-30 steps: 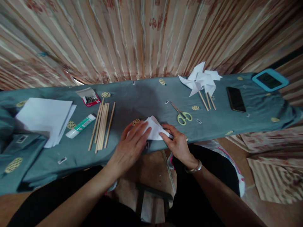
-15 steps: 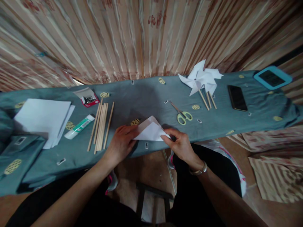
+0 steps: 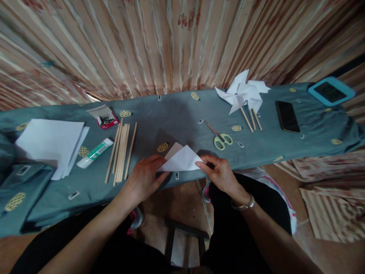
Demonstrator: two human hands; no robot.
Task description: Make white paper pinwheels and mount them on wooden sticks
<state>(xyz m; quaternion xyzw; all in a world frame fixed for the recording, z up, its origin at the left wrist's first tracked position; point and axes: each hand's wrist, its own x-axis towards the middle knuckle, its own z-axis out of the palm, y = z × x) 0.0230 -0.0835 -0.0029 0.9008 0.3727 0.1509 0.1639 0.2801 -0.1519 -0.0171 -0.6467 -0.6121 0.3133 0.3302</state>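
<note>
Pinching pointed folded paper (image 3: 183, 160), left hand (image 3: 145, 176) and right hand (image 3: 220, 173), wrinkled cloth (image 3: 154, 121) beneath

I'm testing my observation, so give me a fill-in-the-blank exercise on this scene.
The left hand and right hand hold folded white ____.
The bracelet is on the ____ wrist.
The black phone lies between the pinwheels and the ____-framed device.
The tube lies between stacked sheets and wooden ____.
Missing words: paper; right; blue; sticks.
</note>
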